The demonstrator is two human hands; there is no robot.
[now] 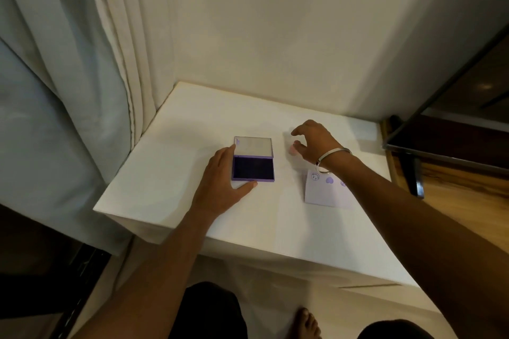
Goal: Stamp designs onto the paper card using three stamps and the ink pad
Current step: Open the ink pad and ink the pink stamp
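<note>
The left hand (220, 176) is lying open and flat on the table (170, 179), fingers along the left side of the ink pad (252, 166) and thumb along its near edge, steadying it without gripping. The ink pad is sitting near the middle of the table, lid tipped up toward the far edge and the dark purple pad showing. Keeping that hand pressing down lightly is sensible, so the case is not sliding or snapping shut when a stamp comes down on it.

To the right, the right hand (314, 142) is hovering toward the far edge with fingers curled and spread, not closed on anything. Something small and pinkish (292, 149) is lying just under its fingertips, probably a stamp, though it is too blurred to be sure. If so, pinching it by its sides and holding it upright will likely give an even inking.

The paper card (327, 191) is lying near the right edge, partly under the right wrist, already showing three purple prints along its far side. Lifting the wrist clear is wise to avoid smudging them.
</note>
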